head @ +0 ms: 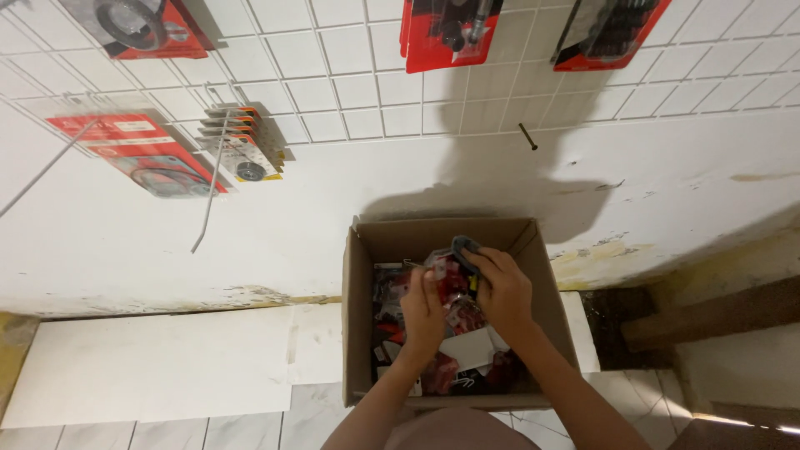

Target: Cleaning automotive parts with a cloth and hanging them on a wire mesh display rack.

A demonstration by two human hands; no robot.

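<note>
- We see both hands inside an open cardboard box [358, 317] that stands on the tiled floor [167, 367] against a white wall.
- The right hand [502, 292] closes its fingers on a dark grey item [463, 247] above the red packets [454, 287].
- The left hand [423, 315] seems to pinch one of those packets; we cannot tell for sure.
- Red blister packs hang on the wire grid [350, 100] above.

The box [360, 275] is open on top, so entry from above is free. Its walls hem the sides, and packets [392, 321] crowd the inside. Wall hooks [208, 187] jut out up left.
</note>
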